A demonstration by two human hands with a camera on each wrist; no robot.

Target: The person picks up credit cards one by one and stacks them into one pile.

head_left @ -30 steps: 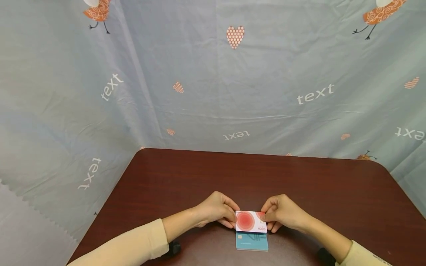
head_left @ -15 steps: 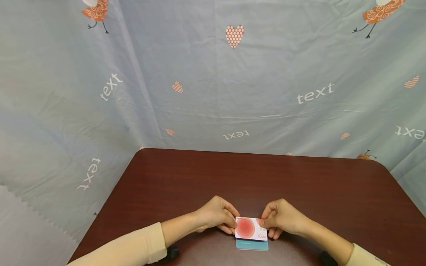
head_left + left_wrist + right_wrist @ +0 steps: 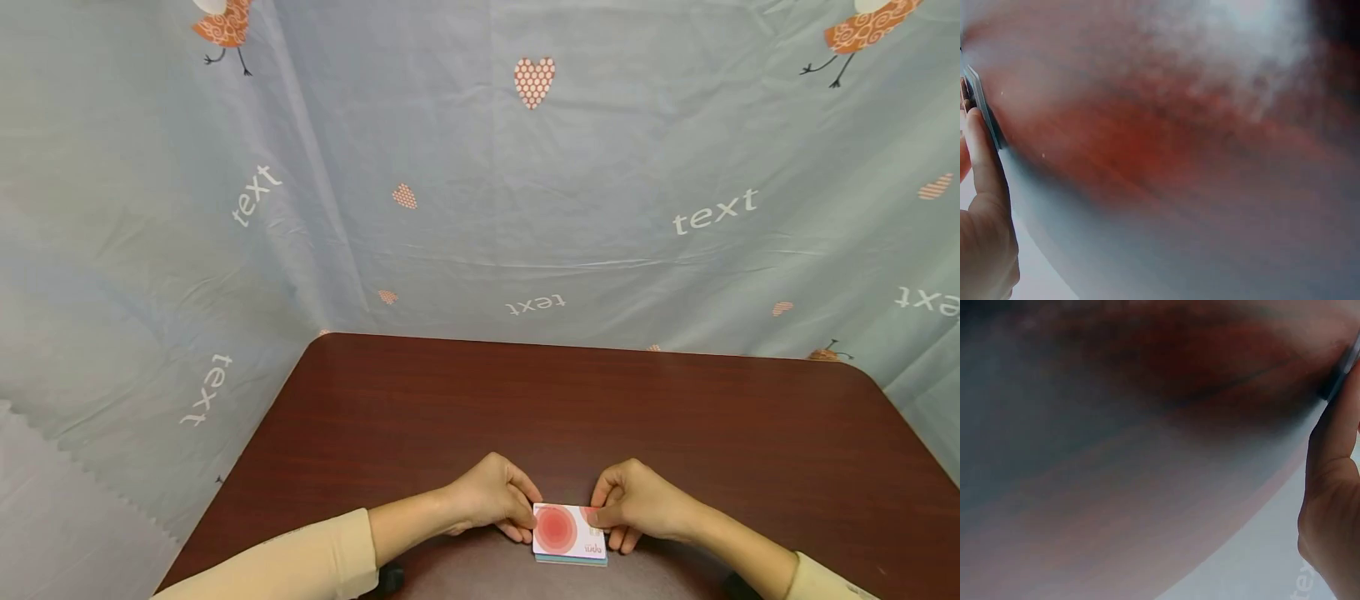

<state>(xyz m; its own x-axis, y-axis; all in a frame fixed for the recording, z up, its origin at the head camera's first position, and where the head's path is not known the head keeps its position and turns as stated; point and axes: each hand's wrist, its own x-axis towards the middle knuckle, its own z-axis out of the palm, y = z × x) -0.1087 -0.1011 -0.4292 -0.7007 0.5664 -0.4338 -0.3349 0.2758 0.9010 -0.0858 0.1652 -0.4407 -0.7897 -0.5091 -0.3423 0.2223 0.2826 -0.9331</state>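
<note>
A white card with red circles (image 3: 557,530) lies over a teal card (image 3: 570,561), of which just a thin strip along the near edge shows in the head view. My left hand (image 3: 491,498) pinches the white card at its left end. At the opposite end my right hand (image 3: 643,505) pinches it, thumb on top. In the left wrist view the left hand (image 3: 988,231) is at the left edge, near the cards' thin edges (image 3: 984,106). The right wrist view has the right hand (image 3: 1335,494) at its right edge, the card mostly out of frame.
Both hands work over a dark reddish-brown table (image 3: 450,400), near its front edge. A grey-blue patterned curtain (image 3: 420,125) hangs behind and along the sides. Dark objects, partly hidden, sit under the left forearm (image 3: 315,554) and the right one.
Both hands have drawn the white card toward the person, so it now covers nearly all of the teal card. The teal card has stayed about where it was.
</note>
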